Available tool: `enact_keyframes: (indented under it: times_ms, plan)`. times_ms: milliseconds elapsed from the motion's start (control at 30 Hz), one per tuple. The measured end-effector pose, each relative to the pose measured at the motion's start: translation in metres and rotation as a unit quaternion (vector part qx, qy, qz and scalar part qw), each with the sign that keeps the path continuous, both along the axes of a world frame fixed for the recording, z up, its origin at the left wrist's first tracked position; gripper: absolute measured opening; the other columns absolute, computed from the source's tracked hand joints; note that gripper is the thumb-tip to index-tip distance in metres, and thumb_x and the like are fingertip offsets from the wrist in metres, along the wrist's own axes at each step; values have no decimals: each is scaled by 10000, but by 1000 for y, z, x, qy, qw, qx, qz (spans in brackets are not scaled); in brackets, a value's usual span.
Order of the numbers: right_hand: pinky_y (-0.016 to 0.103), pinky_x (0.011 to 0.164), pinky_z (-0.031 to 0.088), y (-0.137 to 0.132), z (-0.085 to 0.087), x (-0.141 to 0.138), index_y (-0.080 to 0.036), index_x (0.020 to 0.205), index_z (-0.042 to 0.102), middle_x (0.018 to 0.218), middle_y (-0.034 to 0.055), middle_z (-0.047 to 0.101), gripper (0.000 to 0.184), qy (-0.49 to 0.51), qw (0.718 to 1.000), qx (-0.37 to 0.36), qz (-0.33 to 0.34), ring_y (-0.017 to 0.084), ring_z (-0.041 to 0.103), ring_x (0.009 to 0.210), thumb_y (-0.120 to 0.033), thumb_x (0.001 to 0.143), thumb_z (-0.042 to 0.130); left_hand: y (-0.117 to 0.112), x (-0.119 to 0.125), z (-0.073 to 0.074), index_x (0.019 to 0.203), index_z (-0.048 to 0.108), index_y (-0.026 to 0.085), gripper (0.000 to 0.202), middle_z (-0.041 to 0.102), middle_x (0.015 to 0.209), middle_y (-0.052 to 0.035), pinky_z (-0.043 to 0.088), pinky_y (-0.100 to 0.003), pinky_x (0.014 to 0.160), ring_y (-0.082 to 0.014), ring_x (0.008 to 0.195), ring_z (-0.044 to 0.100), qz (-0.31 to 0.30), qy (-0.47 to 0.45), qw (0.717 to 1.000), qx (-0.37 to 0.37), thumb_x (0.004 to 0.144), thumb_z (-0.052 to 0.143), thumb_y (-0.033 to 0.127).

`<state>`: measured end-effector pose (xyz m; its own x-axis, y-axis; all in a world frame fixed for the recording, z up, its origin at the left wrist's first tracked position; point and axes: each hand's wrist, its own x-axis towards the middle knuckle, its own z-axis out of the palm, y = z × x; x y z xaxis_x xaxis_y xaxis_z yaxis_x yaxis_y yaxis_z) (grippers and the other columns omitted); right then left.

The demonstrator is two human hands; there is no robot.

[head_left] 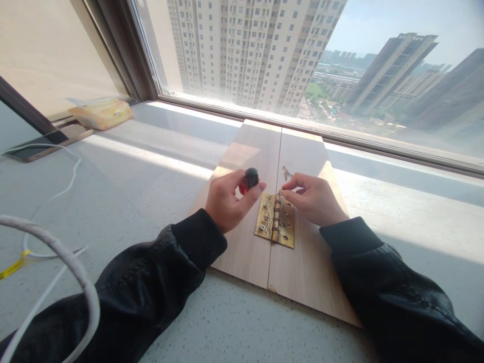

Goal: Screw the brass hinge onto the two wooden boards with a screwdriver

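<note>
My left hand [230, 199] is closed round a screwdriver [252, 178]; its black handle end shows and the shaft is hidden. Thumb and forefinger of my right hand [315, 199] pinch a small screw [281, 190], mostly covered by the fingertips, just above the top of the hinge. The worn brass hinge [277, 222] lies opened flat across the seam between two pale wooden boards [245, 257]. Screws [262, 228] sit in its left leaf, while holes show in the right leaf. Beyond my right fingertips, a few loose screws [286, 172] lie on the right board.
The boards rest on a speckled white sill [181, 307] below a large window. White cables [81, 282] loop at the left, one close to my left sleeve. A phone [36, 150] and a yellow tissue pack [101, 115] lie at the far left.
</note>
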<state>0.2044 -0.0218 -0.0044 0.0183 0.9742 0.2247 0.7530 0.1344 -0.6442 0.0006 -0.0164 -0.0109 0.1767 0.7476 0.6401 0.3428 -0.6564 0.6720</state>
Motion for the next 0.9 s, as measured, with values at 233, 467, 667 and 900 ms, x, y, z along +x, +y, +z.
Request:
enact_keyframes:
  times_ms: [233, 467, 667, 900]
  plan:
    - [272, 495, 349, -3, 4, 3, -186, 619, 571, 448, -44, 479, 96, -21, 999, 30, -35, 101, 431, 437, -262, 658, 615, -1, -1, 1, 782, 649, 134, 250, 613, 631, -15, 398, -225, 468, -84, 526, 482, 1, 1, 1000, -1, 810, 574, 371]
    - [262, 481, 369, -5, 8, 1, -181, 645, 592, 542, -18, 577, 111, -9, 1000, -7, 7, 106, 493, 456, -286, 666, 622, -1, -1, 0, 785, 647, 142, 242, 619, 632, -15, 403, -224, 470, -82, 519, 474, 6, 4, 1000, -5, 810, 574, 371]
    - [265, 469, 388, -2, 7, 6, -178, 675, 593, 557, -7, 590, 130, 14, 1000, -25, 11, 118, 516, 461, -303, 679, 627, -1, -1, 1, 768, 642, 145, 239, 623, 637, -20, 399, -219, 465, -84, 523, 474, 1, 4, 1000, -2, 807, 577, 371]
    - [281, 492, 394, -1, 5, 12, -189, 691, 594, 591, -5, 601, 122, 13, 1000, -15, -16, 114, 501, 462, -307, 686, 626, -1, -1, 1, 764, 640, 146, 233, 622, 629, -17, 399, -220, 465, -82, 515, 469, -3, 1, 1000, -7, 807, 578, 367]
